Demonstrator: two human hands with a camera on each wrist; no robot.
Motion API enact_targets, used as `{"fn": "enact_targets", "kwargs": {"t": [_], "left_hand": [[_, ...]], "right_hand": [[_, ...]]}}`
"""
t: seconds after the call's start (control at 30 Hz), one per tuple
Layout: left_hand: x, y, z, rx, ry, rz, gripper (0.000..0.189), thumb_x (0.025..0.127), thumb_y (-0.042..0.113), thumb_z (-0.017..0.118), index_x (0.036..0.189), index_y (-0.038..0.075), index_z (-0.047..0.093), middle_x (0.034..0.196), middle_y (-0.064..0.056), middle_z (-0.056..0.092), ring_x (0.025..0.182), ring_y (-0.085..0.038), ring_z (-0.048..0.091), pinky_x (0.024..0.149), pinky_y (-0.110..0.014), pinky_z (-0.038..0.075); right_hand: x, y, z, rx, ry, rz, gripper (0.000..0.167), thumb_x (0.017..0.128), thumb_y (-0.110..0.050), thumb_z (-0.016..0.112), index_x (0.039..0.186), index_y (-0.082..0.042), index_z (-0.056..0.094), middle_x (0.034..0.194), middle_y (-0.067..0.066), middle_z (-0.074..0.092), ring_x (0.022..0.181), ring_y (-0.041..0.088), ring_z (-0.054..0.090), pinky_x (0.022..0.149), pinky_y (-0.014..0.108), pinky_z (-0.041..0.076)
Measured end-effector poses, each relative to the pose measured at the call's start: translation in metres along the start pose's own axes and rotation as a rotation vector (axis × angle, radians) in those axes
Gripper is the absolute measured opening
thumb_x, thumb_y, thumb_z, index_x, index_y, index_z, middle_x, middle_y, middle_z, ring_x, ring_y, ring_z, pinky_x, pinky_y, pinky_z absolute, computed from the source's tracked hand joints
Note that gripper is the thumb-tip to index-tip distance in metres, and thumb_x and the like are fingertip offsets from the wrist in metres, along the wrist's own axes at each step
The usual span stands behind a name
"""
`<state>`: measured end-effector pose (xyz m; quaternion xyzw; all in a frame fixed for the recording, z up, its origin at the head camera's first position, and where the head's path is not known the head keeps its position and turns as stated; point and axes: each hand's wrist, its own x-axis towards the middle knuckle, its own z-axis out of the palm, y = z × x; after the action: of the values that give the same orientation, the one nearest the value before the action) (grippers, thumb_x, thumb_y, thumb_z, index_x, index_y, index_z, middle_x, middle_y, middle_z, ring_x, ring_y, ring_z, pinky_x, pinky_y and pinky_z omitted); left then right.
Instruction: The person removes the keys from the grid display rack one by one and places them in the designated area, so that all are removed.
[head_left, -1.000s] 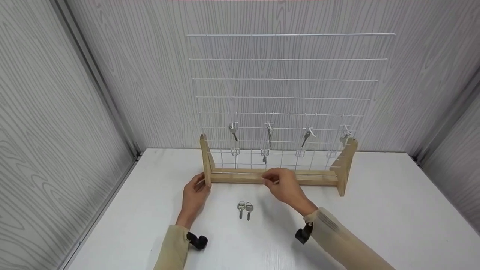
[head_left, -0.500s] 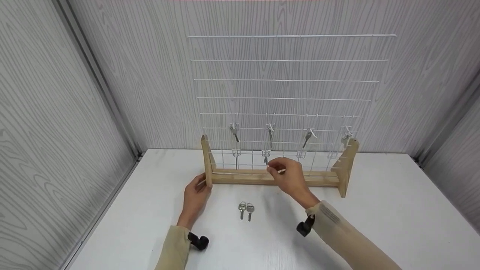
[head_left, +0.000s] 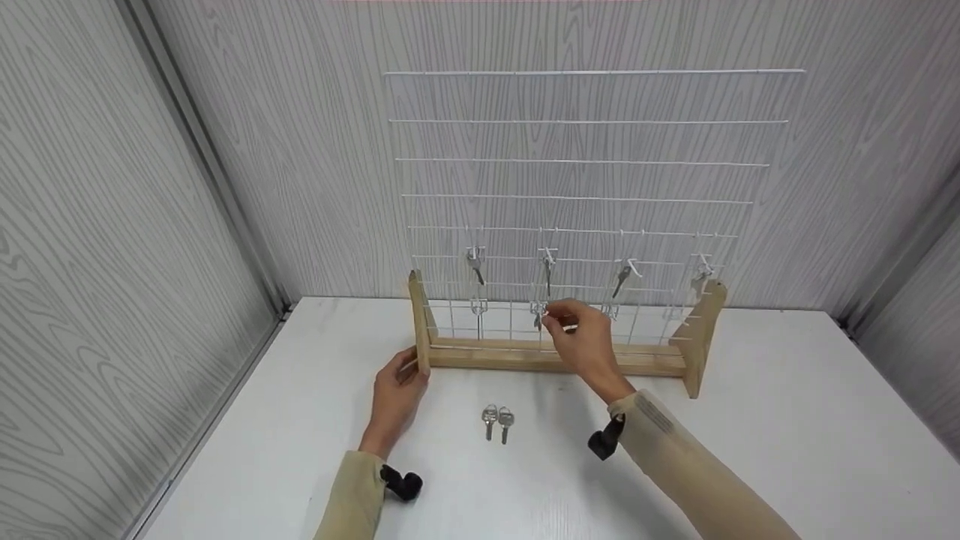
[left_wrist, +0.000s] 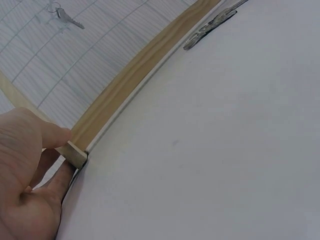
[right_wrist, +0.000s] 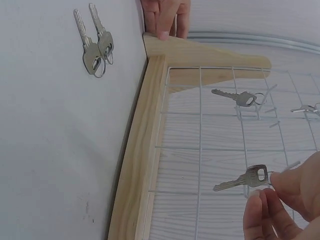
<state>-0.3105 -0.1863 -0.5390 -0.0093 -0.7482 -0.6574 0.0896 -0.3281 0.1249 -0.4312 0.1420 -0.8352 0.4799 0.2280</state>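
My right hand point(head_left: 583, 341) is at the second lower hook of a white wire grid rack. In the right wrist view its thumb and fingers pinch the ring of a silver key point(right_wrist: 248, 178), whose blade points down beside the hook. My left hand point(head_left: 397, 390) grips the front foot of the rack's left wooden end panel point(left_wrist: 75, 154), thumb on one side and fingers on the other. Another key point(right_wrist: 242, 98) hangs by its ring from the neighbouring hook. Two loose keys, a left one point(head_left: 490, 422) and a right one point(head_left: 506, 424), lie on the table before the rack.
Several keys hang along the upper hook row, such as the leftmost key point(head_left: 475, 264). A wooden base bar point(head_left: 495, 357) joins the two end panels. Wood-grain walls point(head_left: 337, 187) stand behind and beside the white table point(head_left: 262, 450).
My right hand has risen from in front of the base bar to the key at the second lower hook. My left hand keeps its grip on the end panel. The head view shifts slightly.
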Motion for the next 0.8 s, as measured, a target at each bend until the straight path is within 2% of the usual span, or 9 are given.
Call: {"fn": "enact_targets", "kwargs": {"t": [0.27,0.6,0.8], "left_hand": [[-0.0012,0.0002,0.0032,0.002,-0.004,-0.001,0.050,0.106,0.008,0.065,0.155,0.005,0.053,0.158,-0.021,0.052,0.148,-0.039,0.052,0.120,-0.043,0.051],[0.0007,-0.0013,0.0021,0.032,0.012,0.012,0.050,0.105,0.007,0.065,0.154,0.005,0.055,0.156,-0.020,0.054,0.147,-0.039,0.053,0.119,-0.042,0.052],[0.0022,-0.0007,0.0014,0.038,0.018,0.014,0.050,0.104,0.005,0.065,0.154,0.004,0.054,0.156,-0.020,0.053,0.147,-0.038,0.052,0.119,-0.040,0.052]], "right_hand": [[0.0037,0.0041,0.0038,0.013,0.018,0.022,0.013,0.099,-0.002,0.072,0.110,0.002,0.078,0.103,0.016,0.079,0.094,0.032,0.077,0.083,0.045,0.067],[0.0071,0.0016,0.0056,0.011,0.015,0.015,0.009,0.099,-0.002,0.072,0.104,0.001,0.079,0.096,0.013,0.079,0.089,0.027,0.075,0.077,0.033,0.065],[0.0066,-0.0008,0.0054,-0.006,0.012,0.003,0.009,0.099,-0.001,0.072,0.104,0.001,0.080,0.096,0.013,0.079,0.088,0.027,0.075,0.077,0.034,0.065]]}}
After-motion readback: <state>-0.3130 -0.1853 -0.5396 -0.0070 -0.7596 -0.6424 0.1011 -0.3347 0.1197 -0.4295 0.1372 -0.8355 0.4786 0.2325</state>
